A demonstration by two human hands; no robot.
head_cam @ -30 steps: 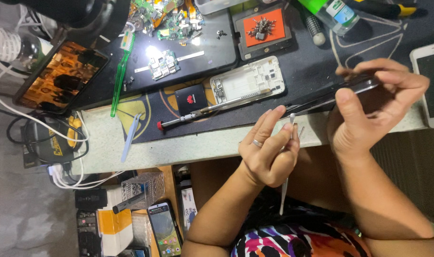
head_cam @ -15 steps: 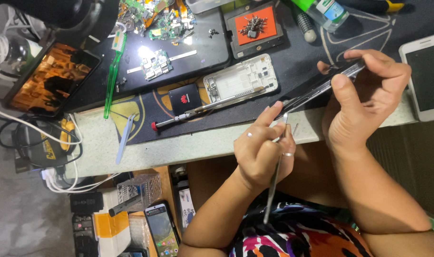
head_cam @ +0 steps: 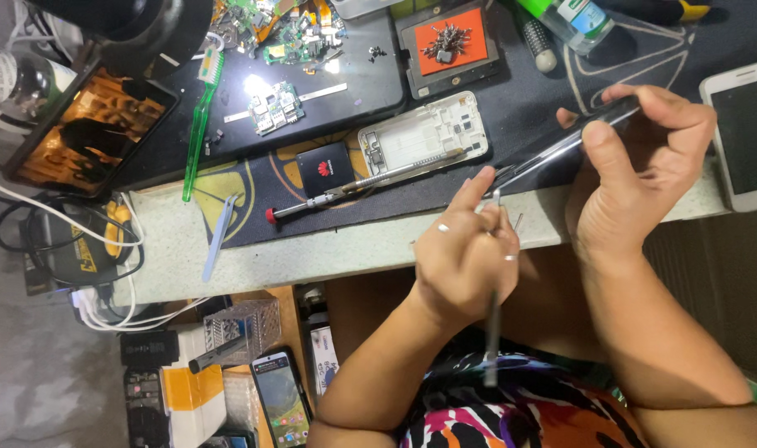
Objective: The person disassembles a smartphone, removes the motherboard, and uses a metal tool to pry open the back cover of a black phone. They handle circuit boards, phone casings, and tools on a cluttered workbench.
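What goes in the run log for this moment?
left hand: holds metal tool | right hand: holds dark phone | tool tip at phone edge

A white phone frame (head_cam: 424,133), a green brush (head_cam: 199,133) and a screw tray (head_cam: 450,48) (orange inside) lie on the mat.

Wearer: bare forearms, no sleeves.
Left hand (head_cam: 465,257) wears two silver rings; multicolour patterned fabric top (head_cam: 519,415) at 6 o'clock; right hand (head_cam: 635,174) ringless.

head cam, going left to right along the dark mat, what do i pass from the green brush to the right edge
green brush → black battery → white phone frame → left hand with a metal tool → right hand gripping a dark phone → white phone
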